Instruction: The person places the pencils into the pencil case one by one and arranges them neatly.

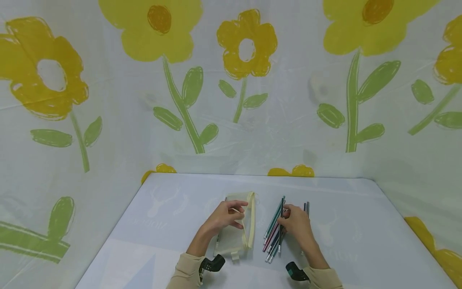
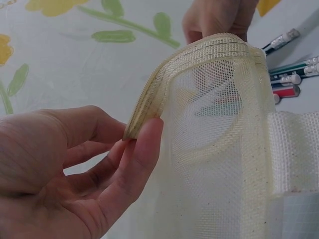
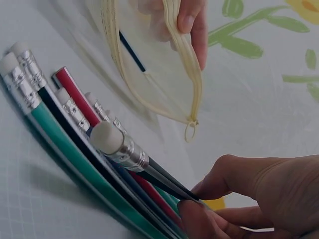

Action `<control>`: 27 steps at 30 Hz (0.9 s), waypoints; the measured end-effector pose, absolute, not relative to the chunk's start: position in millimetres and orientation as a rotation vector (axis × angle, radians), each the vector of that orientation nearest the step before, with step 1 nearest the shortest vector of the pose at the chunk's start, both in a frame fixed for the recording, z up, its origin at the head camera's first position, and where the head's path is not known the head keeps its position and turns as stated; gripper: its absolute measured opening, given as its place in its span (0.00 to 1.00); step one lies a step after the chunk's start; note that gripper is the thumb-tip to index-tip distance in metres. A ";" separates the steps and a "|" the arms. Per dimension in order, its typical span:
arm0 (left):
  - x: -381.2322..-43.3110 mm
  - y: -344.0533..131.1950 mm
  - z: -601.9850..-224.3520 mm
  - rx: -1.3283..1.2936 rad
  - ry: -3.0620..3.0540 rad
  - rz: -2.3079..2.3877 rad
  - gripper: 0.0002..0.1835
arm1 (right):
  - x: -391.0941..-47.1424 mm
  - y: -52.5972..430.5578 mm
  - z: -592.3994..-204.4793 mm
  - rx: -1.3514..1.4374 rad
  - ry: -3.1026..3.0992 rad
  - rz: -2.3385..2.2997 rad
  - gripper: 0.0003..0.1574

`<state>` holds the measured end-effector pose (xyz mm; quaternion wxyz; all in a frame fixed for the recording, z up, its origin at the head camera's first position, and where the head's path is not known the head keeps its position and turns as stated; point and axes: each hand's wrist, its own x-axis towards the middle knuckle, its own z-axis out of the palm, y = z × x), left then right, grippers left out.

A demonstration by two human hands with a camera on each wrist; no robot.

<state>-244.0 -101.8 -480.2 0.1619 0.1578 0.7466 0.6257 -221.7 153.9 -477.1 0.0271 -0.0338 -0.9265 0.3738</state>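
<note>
A pale yellow mesh pencil case [image 1: 231, 241] with a zipper lies in front of me, its mouth spread apart. My left hand [image 1: 227, 216] pinches the zipper edge [image 2: 149, 102] between thumb and fingers. To the right, a pile of pencils [image 1: 268, 237] in green, red and dark colours rests on the table, with white erasers in metal bands. Over that pile my right hand [image 1: 297, 222] pinches a dark pencil [image 3: 162, 178], its eraser end tilted toward the right wrist camera. One dark pencil [image 3: 132, 51] shows inside the case's mouth.
More dark pencils [image 1: 306, 208] lie beyond the right hand, partly hidden by it. The white table [image 1: 144, 228] ends at a back edge against a flower-printed cloth [image 1: 274, 136]. Dark wrist cameras [image 1: 213, 263] hang at both sleeves.
</note>
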 end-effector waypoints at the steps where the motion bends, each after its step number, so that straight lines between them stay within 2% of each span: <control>1: -244.1 -101.8 -480.2 0.450 2.127 1.789 0.23 | -221.9 152.7 -476.5 -0.106 -2.859 1.172 0.32; 27: -241.8 -102.6 -475.7 0.440 2.139 1.791 0.23 | -226.0 106.9 -465.6 -0.091 -2.807 1.401 0.34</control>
